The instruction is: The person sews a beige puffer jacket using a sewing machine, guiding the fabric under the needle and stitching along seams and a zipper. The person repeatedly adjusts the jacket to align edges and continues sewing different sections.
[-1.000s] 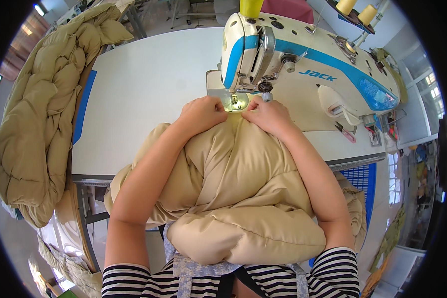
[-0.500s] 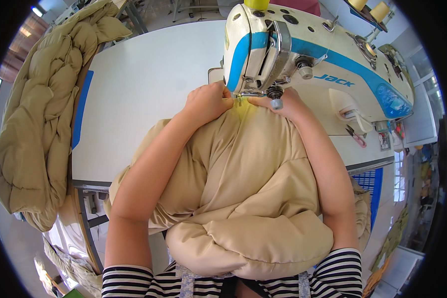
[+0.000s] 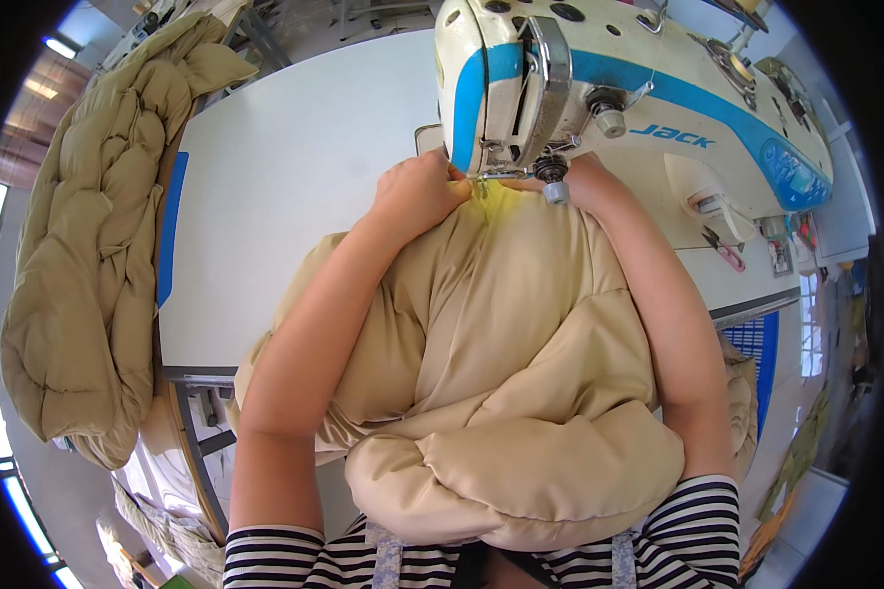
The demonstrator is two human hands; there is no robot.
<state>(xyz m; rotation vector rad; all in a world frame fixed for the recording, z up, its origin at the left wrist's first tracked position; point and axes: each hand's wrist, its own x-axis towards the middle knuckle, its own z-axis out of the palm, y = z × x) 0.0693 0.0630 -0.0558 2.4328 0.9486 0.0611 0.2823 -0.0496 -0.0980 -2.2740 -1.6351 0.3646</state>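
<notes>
A beige padded garment [image 3: 501, 324] lies bunched from my lap up onto the sewing table, its far edge under the needle area of a white and blue sewing machine [image 3: 530, 93]. Yellow light falls on the cloth around the presser foot [image 3: 481, 183]. My left hand [image 3: 417, 193] is closed on the garment's edge just left of the foot, fingers curled. On the other side my right hand [image 3: 587, 185] grips the cloth, with a thumb or finger stretched toward the foot. The machine's head and tension knob hide part of that hand.
Another beige padded garment [image 3: 88, 265] hangs at the left, beside a blue strip [image 3: 173, 231] on the edge of the white table [image 3: 265, 177]. Small pink-handled scissors [image 3: 725, 251] lie on the right. Below the table's right edge stands a blue crate [image 3: 753, 358].
The view has shifted slightly, so the table, garment and arms sit further right in it. Both hands stay beside the presser foot on the cloth, with little visible movement.
</notes>
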